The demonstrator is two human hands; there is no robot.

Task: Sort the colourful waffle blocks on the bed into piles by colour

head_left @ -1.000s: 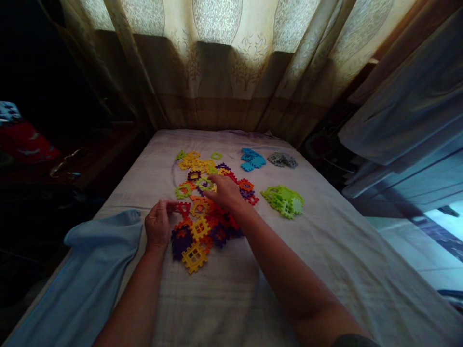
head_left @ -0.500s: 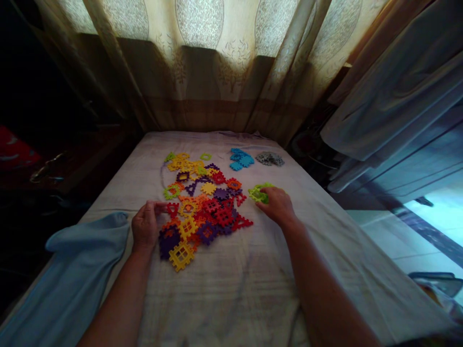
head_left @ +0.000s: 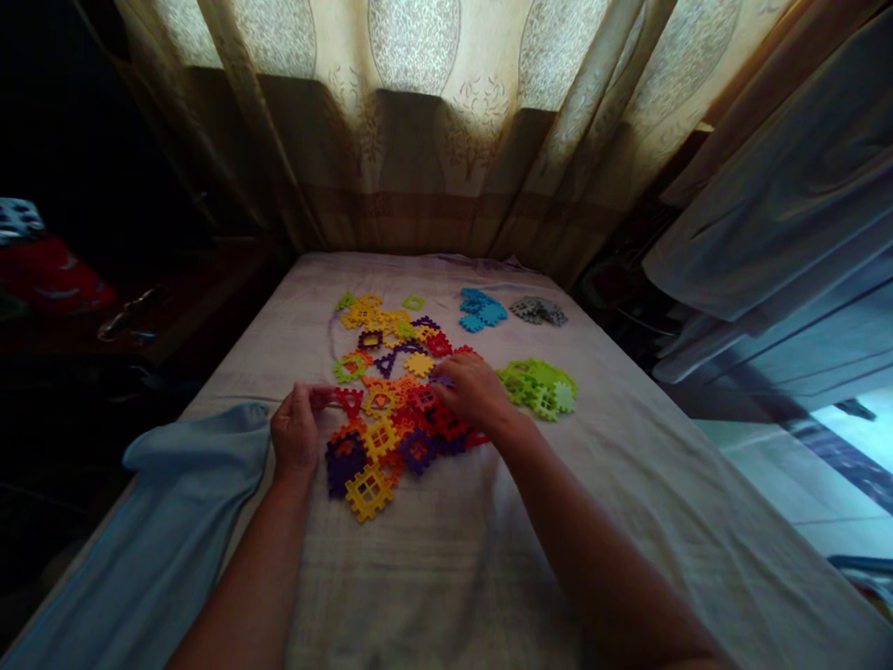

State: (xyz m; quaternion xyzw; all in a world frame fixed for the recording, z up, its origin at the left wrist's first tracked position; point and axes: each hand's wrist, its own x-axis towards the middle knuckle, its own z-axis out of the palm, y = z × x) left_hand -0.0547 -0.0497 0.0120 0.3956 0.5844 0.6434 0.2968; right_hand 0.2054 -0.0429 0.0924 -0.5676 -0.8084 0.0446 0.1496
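Note:
A mixed heap of toothed plastic pieces lies on the pale bedsheet, with a yellow square at its near edge. At the heap's left side my left hand has its fingertips at a red triangle, closed on its edge. My right hand reaches over the heap's right part, fingers bent down by the red pieces; whether a piece is between them is hidden. Just right of that hand sits a green pile.
Blue pieces and grey pieces form two piles at the far right of the sheet. A light blue cloth lies along the left edge. Curtains hang behind, and hanging cloths are on the right.
My right hand has moved left from the green pile onto the heap, leaving the green pieces uncovered. My left hand stays at the red triangle. The view has shifted slightly.

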